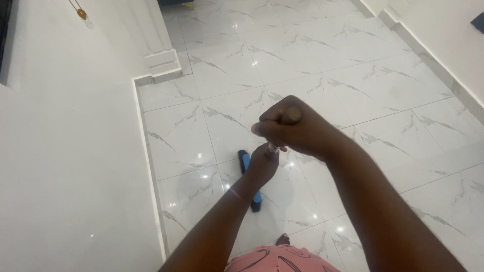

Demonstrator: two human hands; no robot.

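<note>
A person is standing on a glossy white marble-patterned floor (322, 65), gripping a long mop handle (291, 116) with both hands. The right hand (295, 130) is wrapping tightly around its top end; the left hand (262, 165) is closing around the shaft just below. The blue and black mop head (246, 162) is resting on the floor near the left wall's (65, 166) edge. The handle is looking stiff and light, best held at those two points.

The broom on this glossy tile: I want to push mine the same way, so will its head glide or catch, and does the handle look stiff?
The broom head probably glides easily, since the tiled floor is polished and reflective. The handle likely stays stiff: the right hand grips its top end and the left hand grips lower. Its head looks low and long, so tipping seems unlikely.
</note>
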